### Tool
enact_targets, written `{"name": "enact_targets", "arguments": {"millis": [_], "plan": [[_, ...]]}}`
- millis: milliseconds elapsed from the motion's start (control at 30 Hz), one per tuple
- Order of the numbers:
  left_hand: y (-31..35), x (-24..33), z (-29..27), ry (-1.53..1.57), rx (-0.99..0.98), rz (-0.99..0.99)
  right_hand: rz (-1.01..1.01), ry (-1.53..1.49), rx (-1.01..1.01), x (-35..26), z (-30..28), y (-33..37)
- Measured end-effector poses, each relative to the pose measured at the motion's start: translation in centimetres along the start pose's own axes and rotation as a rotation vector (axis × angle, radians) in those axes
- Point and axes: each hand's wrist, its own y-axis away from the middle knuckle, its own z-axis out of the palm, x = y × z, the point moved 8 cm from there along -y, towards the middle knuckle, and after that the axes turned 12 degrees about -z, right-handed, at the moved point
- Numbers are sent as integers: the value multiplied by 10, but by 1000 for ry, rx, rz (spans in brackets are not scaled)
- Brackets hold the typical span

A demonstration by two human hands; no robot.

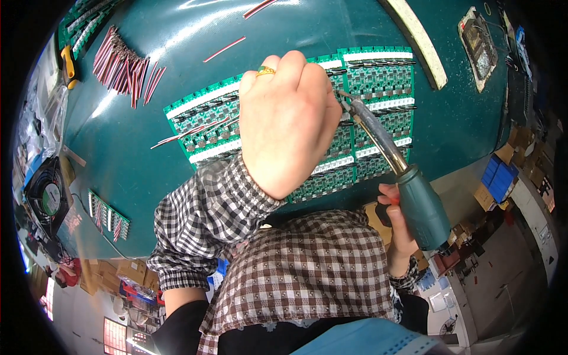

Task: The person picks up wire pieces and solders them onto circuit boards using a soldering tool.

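My left hand (290, 118), with a gold-coloured ring, is closed over the middle of a panel of green circuit boards (381, 92). Thin red and white wires (183, 134) run out from under it to the left, and its fingertips are hidden behind the hand. At the right, my right hand (399, 222) grips the green handle of a soldering iron (384, 145). The iron's metal barrel slants up and left, its tip beside my left hand's fingers. White connector strips and dark components line the boards.
A bundle of red and white wires (121, 65) lies at the far left, near an orange-handled tool (68, 62). A loose wire (225, 49) rests beyond the boards. A pale curved strip (417, 41) and a soldering-iron tray (478, 50) lie right; a fan (47, 195) stands left.
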Motion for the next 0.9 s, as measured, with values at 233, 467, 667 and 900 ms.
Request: {"name": "enact_targets", "arguments": {"millis": [233, 467, 667, 900], "plan": [[0, 1, -1, -1, -11, -3, 3, 31, 30, -9, 0, -3], [0, 1, -1, -11, -1, 0, 6, 15, 31, -7, -1, -2], [-1, 1, 0, -15, 3, -7, -49, 38, 100, -13, 2, -5], [4, 2, -4, 0, 10, -19, 62, -112, 163, -8, 0, -6]]}}
